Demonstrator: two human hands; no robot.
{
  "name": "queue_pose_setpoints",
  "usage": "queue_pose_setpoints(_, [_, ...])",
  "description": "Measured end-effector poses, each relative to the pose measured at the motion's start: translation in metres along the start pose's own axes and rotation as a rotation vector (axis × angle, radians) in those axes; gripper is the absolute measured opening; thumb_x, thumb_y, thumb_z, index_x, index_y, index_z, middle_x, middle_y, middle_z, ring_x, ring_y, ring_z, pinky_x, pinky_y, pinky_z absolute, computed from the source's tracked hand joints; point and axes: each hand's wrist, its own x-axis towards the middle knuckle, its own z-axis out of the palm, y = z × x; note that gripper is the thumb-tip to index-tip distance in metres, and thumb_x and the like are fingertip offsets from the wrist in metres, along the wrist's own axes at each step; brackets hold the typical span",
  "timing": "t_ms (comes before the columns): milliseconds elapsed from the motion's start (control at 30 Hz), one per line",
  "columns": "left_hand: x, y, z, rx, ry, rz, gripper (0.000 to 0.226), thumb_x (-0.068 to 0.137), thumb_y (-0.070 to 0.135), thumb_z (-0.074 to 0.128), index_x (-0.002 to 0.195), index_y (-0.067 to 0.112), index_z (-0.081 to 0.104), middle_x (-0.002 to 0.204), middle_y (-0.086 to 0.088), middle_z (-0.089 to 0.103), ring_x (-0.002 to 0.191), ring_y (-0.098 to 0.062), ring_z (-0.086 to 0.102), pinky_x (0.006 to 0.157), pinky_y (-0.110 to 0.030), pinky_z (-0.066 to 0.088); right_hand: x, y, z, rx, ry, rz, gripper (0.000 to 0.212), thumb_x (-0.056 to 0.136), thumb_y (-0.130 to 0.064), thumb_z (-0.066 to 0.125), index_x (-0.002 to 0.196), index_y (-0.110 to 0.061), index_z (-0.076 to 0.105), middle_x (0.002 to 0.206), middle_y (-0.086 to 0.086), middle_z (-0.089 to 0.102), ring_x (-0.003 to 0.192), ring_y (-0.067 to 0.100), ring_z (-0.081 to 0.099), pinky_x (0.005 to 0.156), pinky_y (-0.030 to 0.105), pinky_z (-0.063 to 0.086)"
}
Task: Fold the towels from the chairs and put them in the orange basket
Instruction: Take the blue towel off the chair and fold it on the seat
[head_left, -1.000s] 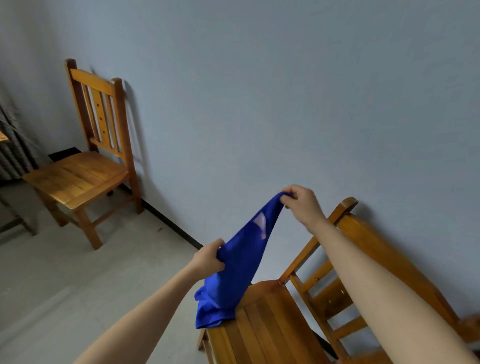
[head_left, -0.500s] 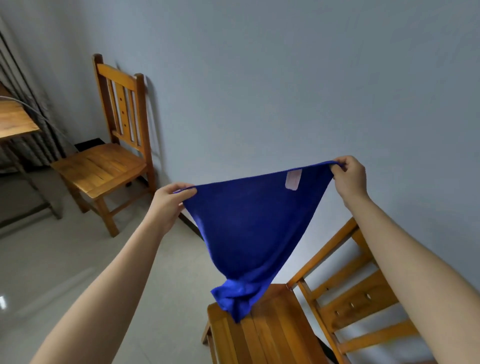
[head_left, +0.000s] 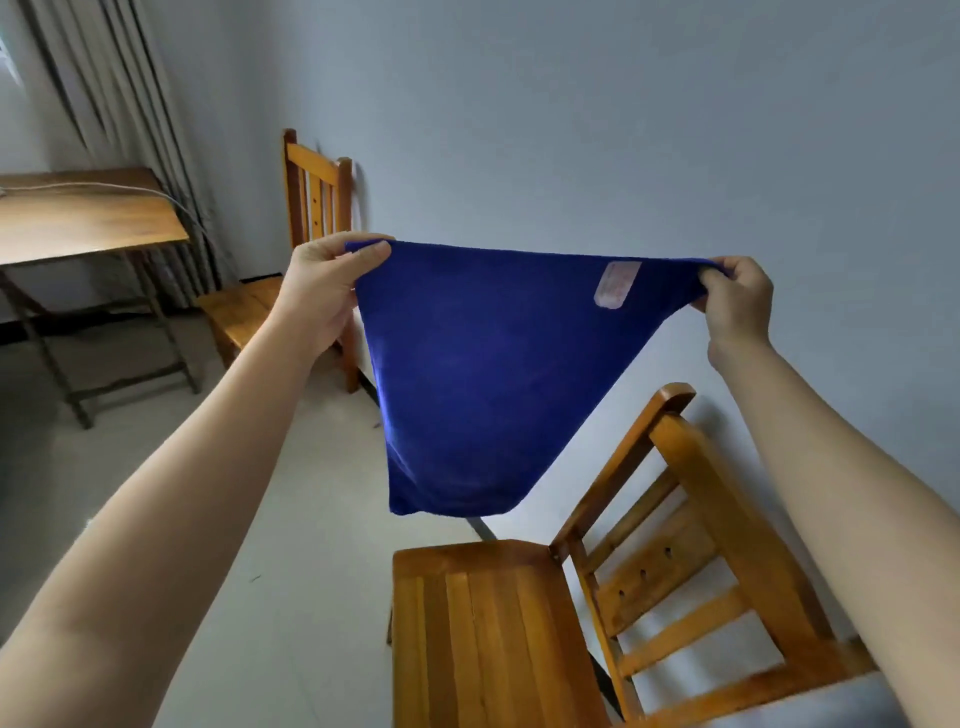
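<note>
Aloft: towel (head_left: 483, 374) spread above chair (head_left: 493, 623)

Hangs clear above the chair seat, apart from the wood; lower edge free, upper edge drawn straight. Floor (head_left: 311, 571) stretching left of the chair; wall (head_left: 623, 130) close behind; second chair (head_left: 317, 176) and table (head_left: 88, 218) farther left. Pinched at the corner up-left of the chair by the left hand (head_left: 327, 291), thumb pressed over curled fingers. Pinched at the corner above the chair back by the right hand (head_left: 737, 301), fingers curled tight on the hem.
</note>
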Motion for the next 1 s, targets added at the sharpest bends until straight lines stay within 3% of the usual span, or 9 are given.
queue_pose_setpoints(133, [-0.08, -0.021, 0.009, 0.077, 0.098, -0.078, 0.013, 0.089, 0.006, 0.058, 0.084, 0.013, 0.068, 0.066, 0.004, 0.071, 0.062, -0.008, 0.066, 0.056, -0.019, 0.054, -0.047, 0.021, -0.048, -0.004, -0.121, 0.03, 0.016, 0.091, -0.006, 0.044, 0.103, -0.013, 0.052, 0.1, 0.005, 0.058, 0.091, 0.018, 0.056, 0.075, 0.024, 0.054])
queue_pose_setpoints(267, [-0.152, -0.049, 0.005, 0.116, 0.144, -0.223, 0.011, 0.088, 0.006, 0.058, 0.086, 0.012, 0.067, 0.065, 0.005, 0.07, 0.06, -0.008, 0.063, 0.051, -0.017, 0.051, -0.097, 0.047, -0.08, 0.019, -0.222, 0.15, 0.015, 0.092, -0.007, 0.043, 0.103, -0.011, 0.053, 0.094, 0.004, 0.059, 0.084, 0.015, 0.055, 0.063, 0.019, 0.048])
queue_pose_setpoints(400, [-0.216, -0.09, -0.009, 0.135, 0.194, -0.408, 0.008, 0.089, 0.011, 0.059, 0.09, 0.011, 0.067, 0.082, -0.006, 0.069, 0.075, -0.017, 0.063, 0.059, -0.022, 0.055, -0.157, 0.083, -0.108, -0.08, -0.311, 0.256, 0.011, 0.095, -0.009, 0.04, 0.098, -0.01, 0.051, 0.08, -0.001, 0.054, 0.077, 0.015, 0.051, 0.054, 0.017, 0.041])
queue_pose_setpoints(500, [-0.259, -0.131, -0.018, 0.186, 0.166, -0.635, 0.012, 0.088, 0.013, 0.06, 0.097, 0.006, 0.063, 0.092, -0.013, 0.065, 0.08, -0.023, 0.062, 0.059, -0.025, 0.053, -0.198, 0.131, -0.13, -0.202, -0.352, 0.369, 0.016, 0.095, -0.011, 0.04, 0.1, -0.008, 0.055, 0.086, 0.005, 0.056, 0.087, 0.022, 0.051, 0.061, 0.024, 0.039])
queue_pose_setpoints(600, [-0.297, -0.165, -0.023, 0.186, 0.192, -0.8, 0.01, 0.089, 0.014, 0.059, 0.094, 0.005, 0.061, 0.091, -0.015, 0.064, 0.08, -0.023, 0.06, 0.059, -0.026, 0.052, -0.231, 0.178, -0.14, -0.333, -0.413, 0.511, 0.017, 0.096, -0.013, 0.04, 0.105, -0.008, 0.054, 0.103, 0.011, 0.056, 0.101, 0.027, 0.052, 0.084, 0.036, 0.046])
queue_pose_setpoints(667, [-0.319, -0.184, -0.025, 0.166, 0.216, -0.887, 0.01, 0.091, 0.014, 0.056, 0.093, 0.005, 0.06, 0.092, -0.014, 0.063, 0.081, -0.023, 0.059, 0.061, -0.028, 0.051, -0.246, 0.197, -0.144, -0.404, -0.454, 0.575, 0.019, 0.096, -0.013, 0.04, 0.108, -0.006, 0.054, 0.105, 0.011, 0.055, 0.1, 0.027, 0.052, 0.091, 0.04, 0.045])
queue_pose_setpoints(833, [-0.366, -0.22, -0.03, 0.141, 0.269, -1.044, 0.015, 0.096, 0.011, 0.047, 0.087, 0.006, 0.058, 0.085, -0.01, 0.059, 0.075, -0.021, 0.054, 0.065, -0.029, 0.043, -0.282, 0.239, -0.161, -0.454, -0.541, 0.717, 0.011, 0.096, -0.009, 0.042, 0.098, -0.005, 0.052, 0.108, 0.018, 0.057, 0.097, 0.027, 0.051, 0.082, 0.036, 0.043])
queue_pose_setpoints(1000, [-0.406, -0.24, -0.037, 0.144, 0.242, -1.197, 0.017, 0.098, 0.011, 0.045, 0.09, 0.005, 0.058, 0.088, -0.011, 0.062, 0.075, -0.023, 0.058, 0.061, -0.028, 0.049, -0.309, 0.266, -0.175, -0.509, -0.615, 0.832, 0.014, 0.097, -0.012, 0.041, 0.102, -0.007, 0.053, 0.104, 0.013, 0.057, 0.087, 0.02, 0.053, 0.076, 0.031, 0.043])
